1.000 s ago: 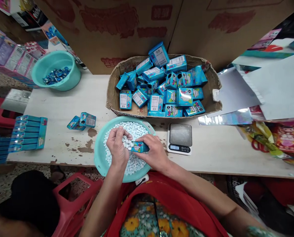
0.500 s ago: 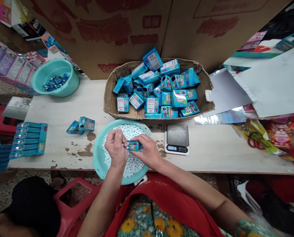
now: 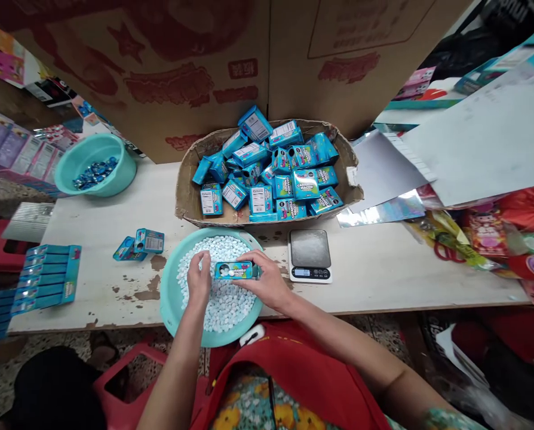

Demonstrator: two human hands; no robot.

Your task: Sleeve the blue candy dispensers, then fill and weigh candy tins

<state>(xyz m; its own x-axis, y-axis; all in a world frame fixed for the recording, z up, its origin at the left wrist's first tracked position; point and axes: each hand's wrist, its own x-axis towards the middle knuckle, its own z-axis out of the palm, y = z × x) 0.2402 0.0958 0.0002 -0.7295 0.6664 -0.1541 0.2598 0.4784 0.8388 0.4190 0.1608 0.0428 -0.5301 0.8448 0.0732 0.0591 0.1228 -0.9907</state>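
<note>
My right hand [image 3: 269,283] grips a small blue candy box [image 3: 244,270] by its right end, held level over the basin. A round opening at the box's left end shows white pieces inside. Just left of the box, apart from it, my left hand [image 3: 198,279] has its fingers curled; what they hold, if anything, is hidden. Beneath both hands, a turquoise basin [image 3: 167,298] contains many small white candies [image 3: 224,307]. A kitchen scale [image 3: 310,249] with a lit display and a bare plate sits right of the basin.
Behind the basin, a cut-down cardboard tray [image 3: 184,203] is heaped with blue candy boxes [image 3: 305,184]. At left are a turquoise tub [image 3: 126,176] of blue-wrapped sweets, a few loose boxes [image 3: 149,240] and a stacked row [image 3: 47,275]. Papers [image 3: 378,170] and red scissors [image 3: 448,252] lie right.
My left hand has drawn away from the box's end and lowered its fingers. The box has turned in my right hand, showing its opening. The camera view has shifted slightly.
</note>
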